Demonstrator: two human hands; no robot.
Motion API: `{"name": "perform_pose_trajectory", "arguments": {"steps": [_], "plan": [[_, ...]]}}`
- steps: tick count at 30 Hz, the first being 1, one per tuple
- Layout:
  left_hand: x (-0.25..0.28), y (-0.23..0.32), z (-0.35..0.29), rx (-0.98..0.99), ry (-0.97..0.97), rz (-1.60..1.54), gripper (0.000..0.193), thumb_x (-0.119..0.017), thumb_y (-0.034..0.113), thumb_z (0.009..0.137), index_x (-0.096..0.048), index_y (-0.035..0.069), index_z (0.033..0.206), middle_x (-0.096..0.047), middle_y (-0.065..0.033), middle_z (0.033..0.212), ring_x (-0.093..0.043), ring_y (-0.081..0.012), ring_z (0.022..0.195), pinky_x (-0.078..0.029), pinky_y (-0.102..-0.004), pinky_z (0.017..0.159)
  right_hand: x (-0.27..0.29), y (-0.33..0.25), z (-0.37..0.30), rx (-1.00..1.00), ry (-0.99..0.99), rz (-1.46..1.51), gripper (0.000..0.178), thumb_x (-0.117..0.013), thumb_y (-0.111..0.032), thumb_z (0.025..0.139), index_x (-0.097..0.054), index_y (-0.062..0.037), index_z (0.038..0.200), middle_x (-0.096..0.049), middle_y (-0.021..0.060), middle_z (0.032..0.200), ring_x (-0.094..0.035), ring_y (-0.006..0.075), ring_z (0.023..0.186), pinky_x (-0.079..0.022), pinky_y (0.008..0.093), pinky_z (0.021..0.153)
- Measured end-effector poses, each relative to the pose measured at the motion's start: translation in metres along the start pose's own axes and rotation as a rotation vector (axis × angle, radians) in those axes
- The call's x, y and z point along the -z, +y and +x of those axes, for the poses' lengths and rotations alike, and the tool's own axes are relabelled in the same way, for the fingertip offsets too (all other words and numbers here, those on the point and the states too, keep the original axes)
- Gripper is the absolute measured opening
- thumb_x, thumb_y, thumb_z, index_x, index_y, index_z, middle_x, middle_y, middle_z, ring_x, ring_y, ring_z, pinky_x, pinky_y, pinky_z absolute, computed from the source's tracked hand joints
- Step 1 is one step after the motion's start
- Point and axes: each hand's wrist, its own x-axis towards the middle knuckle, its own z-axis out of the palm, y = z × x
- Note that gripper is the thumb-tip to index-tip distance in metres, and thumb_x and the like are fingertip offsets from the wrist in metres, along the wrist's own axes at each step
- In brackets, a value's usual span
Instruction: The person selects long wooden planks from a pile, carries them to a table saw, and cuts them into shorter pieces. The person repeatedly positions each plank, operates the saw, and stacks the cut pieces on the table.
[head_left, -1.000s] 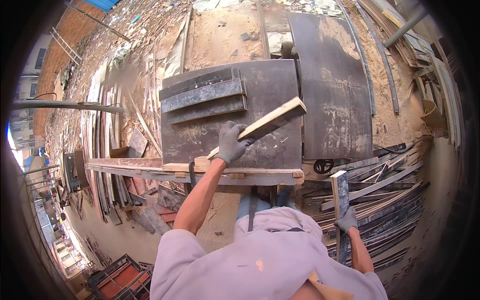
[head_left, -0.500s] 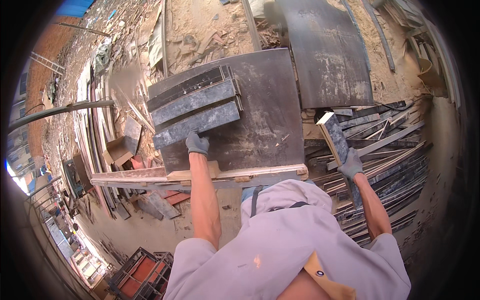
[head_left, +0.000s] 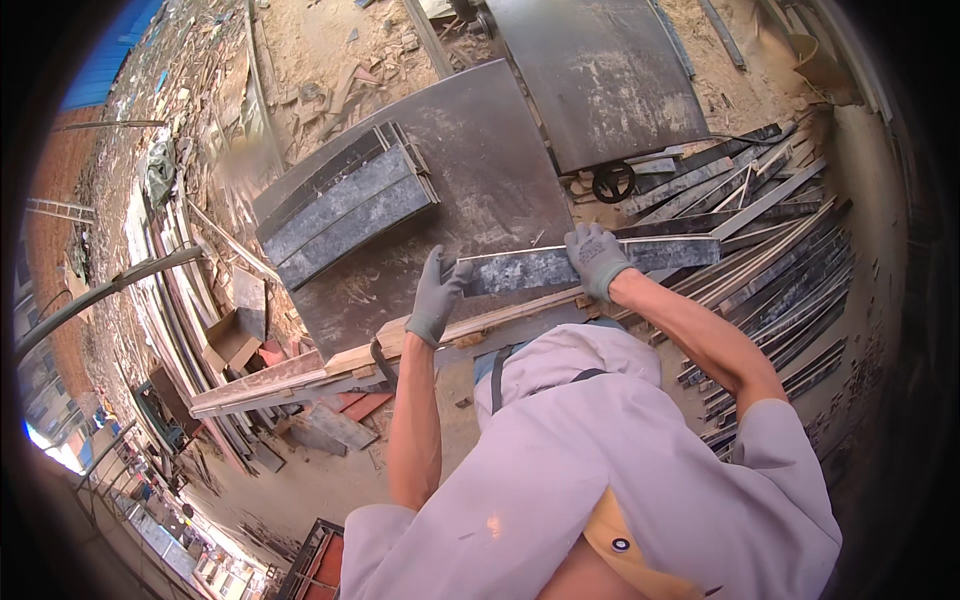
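Note:
A long narrow plywood board (head_left: 520, 271) with a mottled dark blue-grey face lies crosswise over the near edge of a dark worktable (head_left: 475, 135). My gloved right hand (head_left: 597, 260) is closed over its middle, fingers on the far edge. At the board's left end is my gloved left hand (head_left: 437, 296), thumb and fingers apart; whether it touches that end I cannot tell. Farther left on the table rests a stack of similar boards (head_left: 350, 215), set side by side and layered.
A pale wooden rail (head_left: 480, 325) runs along the table's near side. To the right lies a heap of long strips (head_left: 770, 290). A second dark panel (head_left: 605, 85) stands beyond, with a black handwheel (head_left: 613, 182) below it. Scrap and a cardboard box (head_left: 232, 342) lie left.
My right hand has brought the board from the right side onto the table's near edge and turned it crosswise. My left hand has left the stack, whose boards now sit closer together.

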Motion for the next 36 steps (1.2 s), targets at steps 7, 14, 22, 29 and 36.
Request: {"name": "perform_pose_trajectory", "arguments": {"steps": [7, 14, 22, 29, 36], "plan": [[0.03, -0.042, -0.052, 0.148, 0.116, -0.158, 0.036, -0.081, 0.004, 0.097, -0.069, 0.005, 0.13, -0.075, -0.0069, 0.112, -0.071, -0.0138, 0.093, -0.061, -0.0294, 0.08, -0.041, -0.033, 0.013, 0.282, 0.163, 0.166, 0.083, -0.084, -0.026, 0.077, -0.049, -0.0017, 0.148, -0.057, 0.019, 0.137, -0.056, 0.0365, 0.129, -0.047, 0.0457, 0.108], [0.044, -0.09, -0.042, -0.027, 0.287, 0.478, 0.037, -0.087, 0.014, 0.089, -0.074, 0.008, 0.123, -0.072, -0.0153, 0.123, -0.067, -0.0294, 0.116, -0.056, -0.042, 0.099, -0.098, 0.152, -0.053, 0.02, 0.133, -0.022, 0.101, -0.089, -0.031, 0.071, -0.041, -0.0026, 0.155, -0.051, 0.0225, 0.151, -0.047, 0.0397, 0.145, -0.034, 0.0501, 0.124], [-0.045, -0.064, -0.045, -0.516, -0.007, 1.066, 0.058, -0.069, 0.014, 0.089, -0.062, 0.017, 0.146, -0.063, -0.0136, 0.143, -0.053, -0.0348, 0.142, -0.035, -0.0502, 0.127, -0.12, 0.181, -0.037, 0.089, 0.114, -0.057, 0.058, -0.073, -0.009, 0.079, -0.054, -0.0059, 0.133, -0.061, 0.0167, 0.127, -0.058, 0.0362, 0.124, -0.047, 0.0468, 0.105], [-0.038, -0.066, -0.061, -0.454, 0.085, 1.08, 0.047, -0.07, 0.035, 0.093, -0.068, 0.013, 0.135, -0.069, -0.0131, 0.125, -0.061, -0.0368, 0.124, -0.044, -0.0513, 0.109, -0.117, 0.139, -0.042, 0.106, 0.081, -0.056, 0.053, -0.07, -0.012, 0.083, -0.054, -0.0035, 0.133, -0.063, 0.0171, 0.127, -0.06, 0.0367, 0.123, -0.048, 0.0466, 0.106], [-0.055, -0.094, -0.062, -0.613, 0.057, 1.181, 0.071, -0.068, 0.051, 0.096, -0.055, 0.017, 0.157, -0.058, -0.0166, 0.15, -0.05, -0.0385, 0.143, -0.024, -0.0587, 0.13, -0.117, 0.114, -0.036, 0.011, -0.029, -0.155, 0.056, -0.077, -0.017, 0.08, -0.057, -0.0038, 0.131, -0.063, 0.0151, 0.123, -0.061, 0.032, 0.119, -0.048, 0.0436, 0.103]]}}
